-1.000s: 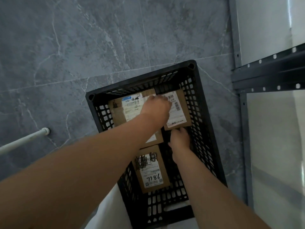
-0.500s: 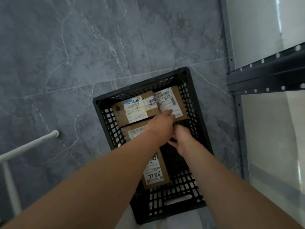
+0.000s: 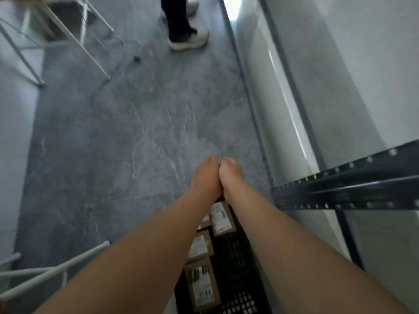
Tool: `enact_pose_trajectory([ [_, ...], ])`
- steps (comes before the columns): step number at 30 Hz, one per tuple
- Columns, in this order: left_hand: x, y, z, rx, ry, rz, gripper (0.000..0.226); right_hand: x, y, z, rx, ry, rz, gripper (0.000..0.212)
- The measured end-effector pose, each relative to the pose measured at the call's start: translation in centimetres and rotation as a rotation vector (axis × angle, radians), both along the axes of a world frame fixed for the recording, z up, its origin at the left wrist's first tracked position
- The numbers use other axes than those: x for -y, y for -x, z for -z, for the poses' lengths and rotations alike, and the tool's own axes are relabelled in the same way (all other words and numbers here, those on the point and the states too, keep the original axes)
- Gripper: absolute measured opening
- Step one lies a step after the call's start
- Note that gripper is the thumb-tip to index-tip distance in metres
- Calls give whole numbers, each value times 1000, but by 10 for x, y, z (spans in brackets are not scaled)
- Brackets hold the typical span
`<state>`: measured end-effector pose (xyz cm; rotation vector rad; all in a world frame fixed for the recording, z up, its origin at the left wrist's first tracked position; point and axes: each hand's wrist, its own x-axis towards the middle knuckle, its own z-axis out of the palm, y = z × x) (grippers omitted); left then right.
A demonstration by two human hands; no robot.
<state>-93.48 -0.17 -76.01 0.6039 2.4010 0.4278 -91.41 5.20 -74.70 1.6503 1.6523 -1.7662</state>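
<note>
Holding left hand and right hand side by side over black crate. Can't tell what fingers grip. Probably midway: boxes left inside.

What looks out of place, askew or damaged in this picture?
Nothing looks damaged or spilled. The parcels lie flat in the black crate, slightly askew to each other. A thin cable lies loose on the floor near a shoe, perhaps a trip risk.
</note>
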Motion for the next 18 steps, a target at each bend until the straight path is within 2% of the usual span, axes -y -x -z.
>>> enact_pose_trajectory([
  [4, -16, 38, -162, -255, -55, -28, 44, -32, 22, -150, -142, -190, -195, 42],
  [8, -20, 56, -324, -483, -238, -101, 48, -64, 12, -292, -272, -455, -331, 46],
  [11, -21, 53, -429, -722, -314, -35, 43, -83, -7, -397, -436, -771, -314, 45],
  [14, -27, 28, -514, -927, -370, 52, 49, -96, -42, -502, -507, -1106, -276, 48],
  [18, -48, -13, -585, -1071, -480, 136, 57, -111, -82, -593, -425, -1431, -279, 56],
])
